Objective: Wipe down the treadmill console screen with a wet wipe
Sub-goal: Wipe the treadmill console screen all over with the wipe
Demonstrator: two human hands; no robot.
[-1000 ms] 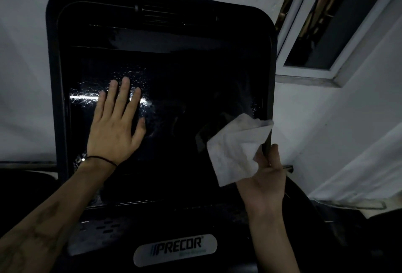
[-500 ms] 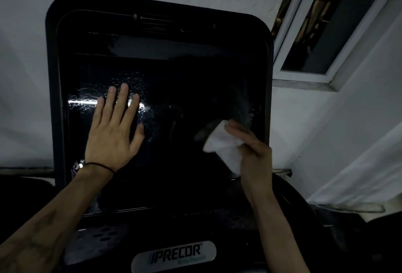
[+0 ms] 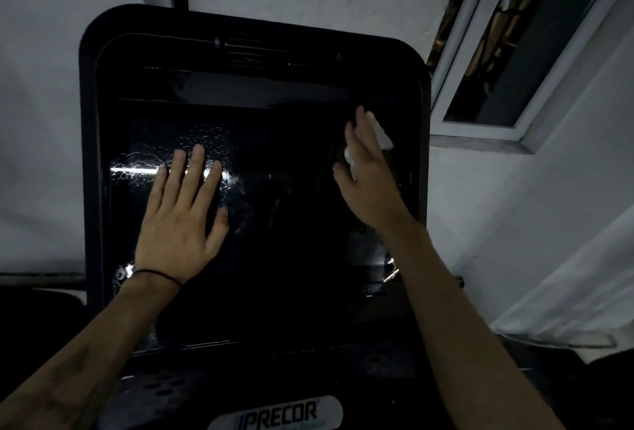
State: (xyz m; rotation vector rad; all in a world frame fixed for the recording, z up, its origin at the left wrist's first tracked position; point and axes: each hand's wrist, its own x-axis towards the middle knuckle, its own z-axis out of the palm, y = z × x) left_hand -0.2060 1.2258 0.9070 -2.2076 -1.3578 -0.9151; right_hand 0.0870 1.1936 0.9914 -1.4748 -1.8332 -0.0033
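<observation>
A dark screen [image 3: 274, 224] fills the view. The left hand [image 3: 178, 220] lies flat on it, fingers spread, holding nothing. The right hand [image 3: 367, 176] presses a white wipe [image 3: 379, 134] under its fingers against the glass, toward the upper right. Risk: the bare left palm may smear glass beneath it.

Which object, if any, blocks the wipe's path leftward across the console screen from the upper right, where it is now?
The left hand lies flat on the screen, left of centre, in the way of the wipe under the right hand. Between the two hands nothing visible blocks the glass.
</observation>
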